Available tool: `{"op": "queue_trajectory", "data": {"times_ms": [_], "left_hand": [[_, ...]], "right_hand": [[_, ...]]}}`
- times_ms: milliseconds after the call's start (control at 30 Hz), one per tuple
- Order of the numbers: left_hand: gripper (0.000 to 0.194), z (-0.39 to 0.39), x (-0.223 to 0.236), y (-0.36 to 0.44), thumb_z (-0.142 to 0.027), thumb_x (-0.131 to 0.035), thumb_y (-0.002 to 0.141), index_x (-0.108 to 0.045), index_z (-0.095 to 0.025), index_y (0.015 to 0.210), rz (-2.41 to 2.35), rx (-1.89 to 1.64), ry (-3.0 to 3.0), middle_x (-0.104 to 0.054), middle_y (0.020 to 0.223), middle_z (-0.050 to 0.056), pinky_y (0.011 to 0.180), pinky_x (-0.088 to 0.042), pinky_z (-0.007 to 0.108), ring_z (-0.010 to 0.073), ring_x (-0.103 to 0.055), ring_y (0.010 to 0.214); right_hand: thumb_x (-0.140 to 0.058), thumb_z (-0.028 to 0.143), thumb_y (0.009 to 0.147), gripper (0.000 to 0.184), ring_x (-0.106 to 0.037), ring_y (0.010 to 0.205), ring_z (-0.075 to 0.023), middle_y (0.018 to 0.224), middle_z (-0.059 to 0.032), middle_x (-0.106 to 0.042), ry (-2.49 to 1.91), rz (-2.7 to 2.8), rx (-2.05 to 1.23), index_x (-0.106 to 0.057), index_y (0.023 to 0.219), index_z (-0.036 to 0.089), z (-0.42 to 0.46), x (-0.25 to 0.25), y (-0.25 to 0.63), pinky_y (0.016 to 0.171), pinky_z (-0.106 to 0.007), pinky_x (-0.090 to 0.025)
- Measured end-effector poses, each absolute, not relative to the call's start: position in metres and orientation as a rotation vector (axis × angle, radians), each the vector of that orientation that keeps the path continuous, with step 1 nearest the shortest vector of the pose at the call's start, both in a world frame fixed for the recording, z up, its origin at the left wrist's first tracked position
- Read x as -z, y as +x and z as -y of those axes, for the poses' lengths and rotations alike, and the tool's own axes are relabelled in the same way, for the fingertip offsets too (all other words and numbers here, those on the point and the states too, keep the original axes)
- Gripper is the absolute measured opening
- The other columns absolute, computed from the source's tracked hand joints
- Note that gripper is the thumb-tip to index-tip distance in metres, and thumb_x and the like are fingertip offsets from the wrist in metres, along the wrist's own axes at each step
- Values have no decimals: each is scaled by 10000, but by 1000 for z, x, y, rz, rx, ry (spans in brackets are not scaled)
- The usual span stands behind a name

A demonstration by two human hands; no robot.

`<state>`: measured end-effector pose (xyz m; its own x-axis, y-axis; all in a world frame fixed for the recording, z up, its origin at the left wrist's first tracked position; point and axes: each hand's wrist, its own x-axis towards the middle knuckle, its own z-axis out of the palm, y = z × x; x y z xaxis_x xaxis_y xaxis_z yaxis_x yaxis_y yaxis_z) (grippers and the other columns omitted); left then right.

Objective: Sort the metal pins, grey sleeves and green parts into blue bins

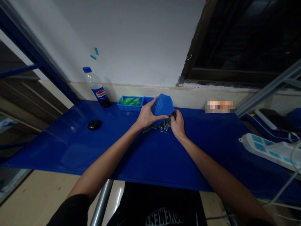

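Observation:
My left hand grips a small blue plastic bin and holds it tipped over, bottom up, above the blue table. Under the bin lies a pile of small grey metal parts on the table. My right hand rests beside the pile, fingers curled at the bin's lower edge and the parts. What the right fingers hold is hidden.
A blue tray with green pieces stands behind the hands against the wall. A cola bottle stands at the back left, and a black round object lies to the left. A white power strip with cables sits at the right.

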<state>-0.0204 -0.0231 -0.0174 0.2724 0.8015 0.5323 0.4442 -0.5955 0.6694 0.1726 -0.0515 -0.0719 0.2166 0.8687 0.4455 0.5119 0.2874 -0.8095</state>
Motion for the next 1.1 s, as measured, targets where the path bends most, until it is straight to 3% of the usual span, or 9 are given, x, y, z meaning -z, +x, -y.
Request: {"op": "queue_trajectory", "data": {"times_ms": [133, 233, 333, 533, 633, 767, 867, 933, 1100], "left_hand": [[1089, 26, 9, -11, -596, -915, 653, -494, -125, 1541, -1154, -1198, 2250, -575, 1512, 215, 1173, -461, 522, 376, -591, 1370], [1075, 24, 7, -5, -580, -917, 657, -507, -92, 1522, -1188, -1176, 2274, -593, 1486, 231, 1170, -462, 521, 372, -600, 1362], [1047, 21, 8, -1, -612, -897, 670, -521, -122, 1514, -1232, -1167, 2276, -611, 1471, 218, 1129, -487, 563, 385, -614, 1338], [940, 22, 0, -1, -642, -864, 717, -557, -179, 1475, -1215, -1270, 2337, -635, 1453, 182, 1115, -483, 569, 368, -621, 1312], [706, 28, -11, -6, -619, -752, 862, -596, -214, 1420, -1102, -1461, 2308, -648, 1442, 137, 1110, -498, 499, 303, -622, 1303], [441, 33, -12, -18, -520, -549, 1025, -639, -218, 1334, -1158, -1625, 2205, -687, 1359, 107, 1032, -546, 428, 242, -643, 1223], [400, 30, 5, -27, -478, -514, 1043, -654, -222, 1317, -1237, -1527, 2248, -700, 1335, 100, 1097, -506, 474, 254, -630, 1240], [400, 26, 20, -31, -445, -504, 1048, -655, -210, 1335, -1252, -1396, 2353, -693, 1362, 102, 1169, -441, 519, 268, -596, 1302], [477, 24, 42, -33, -419, -475, 1058, -614, -160, 1433, -1315, -1083, 2534, -605, 1496, 143, 1247, -339, 555, 305, -452, 1468]], "right_hand": [[-609, 237, 751, 211, -650, 817, -245, 906, -65, -682, -1225, 1484, -463, -615, 961, 224, 54, 75, 177, 754, -385, -546], [-643, 247, 692, 178, -511, 510, -149, 610, 49, -557, -1043, 1454, -859, -581, 858, 231, 56, 72, 178, 523, -288, -431], [-725, 308, 719, 204, -464, 402, -118, 506, 82, -535, -924, 1358, -1182, -591, 848, 223, 59, 66, 176, 443, -256, -363], [-886, 453, 666, 398, -692, 606, -173, 709, -10, -717, -803, 1170, -1326, -650, 874, 209, 61, 55, 171, 620, -310, -548], [-869, 517, 690, 436, -713, 676, -197, 751, -13, -702, -828, 1169, -1273, -612, 898, 232, 58, 50, 175, 682, -346, -577], [-693, 628, 836, 413, -698, 675, -196, 741, 13, -645, -964, 1296, -1015, -519, 941, 268, 56, 41, 185, 669, -354, -579], [-560, 646, 925, 416, -620, 525, -154, 717, 32, -615, -1118, 1406, -759, -543, 1098, 267, 56, 36, 194, 533, -301, -509], [-496, 606, 981, 425, -614, 514, -153, 771, 0, -648, -1220, 1444, -572, -580, 1204, 254, 55, 35, 201, 522, -308, -500], [-440, 464, 1039, 447, -709, 774, -225, 1155, -139, -686, -1388, 1533, -108, -661, 1336, 214, 48, 41, 226, 831, -420, -588]]}}
